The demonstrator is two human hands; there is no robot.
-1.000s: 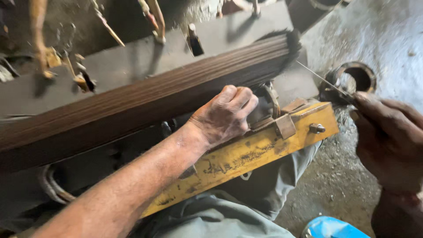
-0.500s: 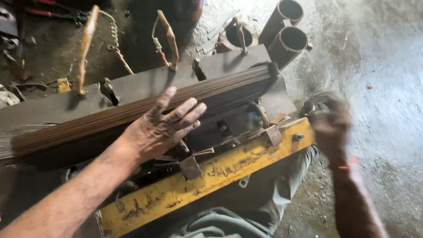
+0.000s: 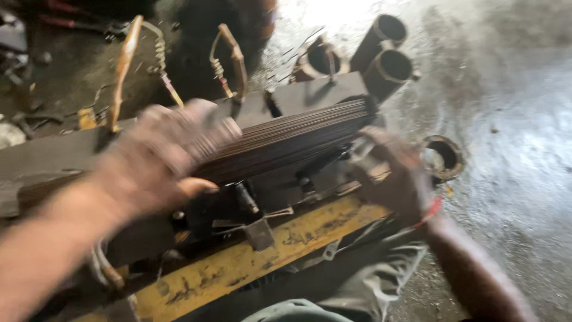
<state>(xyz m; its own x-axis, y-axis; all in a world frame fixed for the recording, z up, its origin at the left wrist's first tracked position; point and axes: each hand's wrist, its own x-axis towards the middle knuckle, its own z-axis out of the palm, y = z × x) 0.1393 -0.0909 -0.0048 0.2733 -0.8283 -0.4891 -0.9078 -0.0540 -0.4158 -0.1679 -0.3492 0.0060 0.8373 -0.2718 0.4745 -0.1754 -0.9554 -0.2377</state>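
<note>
The bundle of thin brown rods (image 3: 298, 143) lies lengthwise along the top of a dark metal block (image 3: 310, 95), its far end flush near the block's right edge, and everything else can be placed from it. The left hand (image 3: 161, 161) lies over the near half of the bundle, fingers spread across the rods and thumb tucked below their front edge; blur hides whether it grips or only presses, but the palm-down pose looks like steadying, so the loose rods do not roll off. The right hand (image 3: 393, 176) sits just below the bundle's right end, curled around something small and pale that I cannot make out. Below the bundle runs a scuffed yellow bar (image 3: 268, 256) with a grey bracket (image 3: 259, 232) on it. Behind the bundle stand two bent copper leads (image 3: 229, 56), and beyond its right end two dark pipes (image 3: 387, 53). A metal ring (image 3: 444, 158) lies on the wet concrete floor (image 3: 512, 119) to the right.

Compared with half a second ago, the left hand has slid leftward along the bundle and closed its fingers somewhat, while the right hand has come in from the ring toward the bundle's end.
</note>
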